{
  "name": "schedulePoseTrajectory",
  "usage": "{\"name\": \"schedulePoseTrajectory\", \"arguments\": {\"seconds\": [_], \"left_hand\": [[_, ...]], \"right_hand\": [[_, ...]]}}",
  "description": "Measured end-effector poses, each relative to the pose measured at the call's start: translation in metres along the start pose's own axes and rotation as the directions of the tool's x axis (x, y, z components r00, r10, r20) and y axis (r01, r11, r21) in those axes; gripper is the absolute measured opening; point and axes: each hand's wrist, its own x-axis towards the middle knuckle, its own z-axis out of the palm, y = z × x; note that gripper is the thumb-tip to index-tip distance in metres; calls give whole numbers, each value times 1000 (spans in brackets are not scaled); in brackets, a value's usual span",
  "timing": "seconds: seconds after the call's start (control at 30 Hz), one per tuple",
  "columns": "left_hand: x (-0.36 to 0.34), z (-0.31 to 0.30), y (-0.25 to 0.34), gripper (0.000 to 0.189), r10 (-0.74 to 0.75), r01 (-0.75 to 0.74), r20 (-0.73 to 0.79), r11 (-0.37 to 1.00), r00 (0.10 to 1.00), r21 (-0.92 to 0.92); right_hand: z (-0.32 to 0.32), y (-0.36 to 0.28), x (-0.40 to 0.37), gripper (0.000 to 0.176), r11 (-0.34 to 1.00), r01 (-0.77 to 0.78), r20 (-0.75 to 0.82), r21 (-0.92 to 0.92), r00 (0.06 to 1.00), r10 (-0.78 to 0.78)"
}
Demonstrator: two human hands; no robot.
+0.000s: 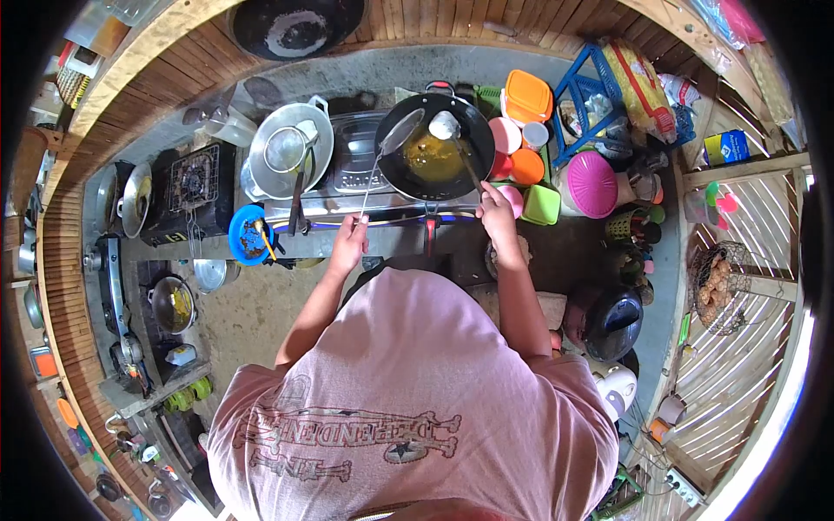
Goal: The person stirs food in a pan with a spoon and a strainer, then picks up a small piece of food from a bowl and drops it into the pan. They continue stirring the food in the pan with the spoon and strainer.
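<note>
A black wok (387, 180) on the stove holds yellow-brown oil (434, 161) with small bits in it. My left hand (349, 242) is closed around the thin handle of a mesh strainer (401, 130), whose round head overlaps the wok's left side. In my right hand (498, 213) is the handle of a long-handled cooking utensil (470, 168), which reaches down into the wok. At its far end sits a white, rounded lump (444, 126); I cannot tell whether this is food or the utensil's own head.
Left of the wok stands a metal pot (323, 148) with a sieve (286, 149) over it. A blue bowl (238, 246) with a spoon sits at the counter edge. Lidded containers (526, 95) crowd the right side, near a blue basket (569, 88) and pink lid (592, 183).
</note>
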Motion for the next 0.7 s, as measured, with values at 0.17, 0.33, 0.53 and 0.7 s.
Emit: {"name": "schedulePoseTrajectory", "arguments": {"seconds": [0.17, 0.33, 0.53, 0.7], "left_hand": [[3, -1, -5, 31, -3, 3, -10, 1000, 1000, 0], [0, 2, 5, 34, -17, 17, -7, 999, 1000, 34], [3, 2, 1, 31, -8, 8, -9, 999, 1000, 51], [7, -2, -2, 28, 21, -21, 6, 1000, 1000, 3]], "right_hand": [[-18, 1, 3, 37, 922, 43, -90, -385, 992, -84], [-23, 14, 7, 37, 866, 67, -93, -496, 987, -129], [-10, -13, -9, 37, 952, -279, 133, 127, 956, 263], [-9, -11, -12, 38, 996, -82, 85, 30, 993, 80]]}}
